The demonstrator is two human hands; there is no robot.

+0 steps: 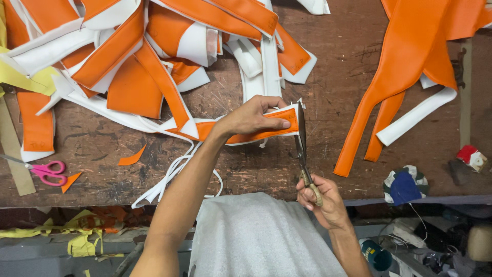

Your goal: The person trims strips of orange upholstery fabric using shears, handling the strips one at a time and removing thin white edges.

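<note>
My left hand (252, 117) grips an orange strip with white foam edging (256, 134), holding it flat-side up above the dark wooden table (338, 66). My thumb and fingers pinch its right end. My right hand (322, 201) is closed around the handles of metal shears (302, 141), whose blades point up and meet the strip's right end. The strip's left part runs back into a heap of orange and white pieces (138, 56).
More orange and white strips (410, 77) lie at the right. Pink-handled scissors (46, 172) rest at the left edge. A round blue-topped object (405, 185) and a small red-white box (471, 156) sit at the right front. White trimmings (171, 177) hang over the table edge.
</note>
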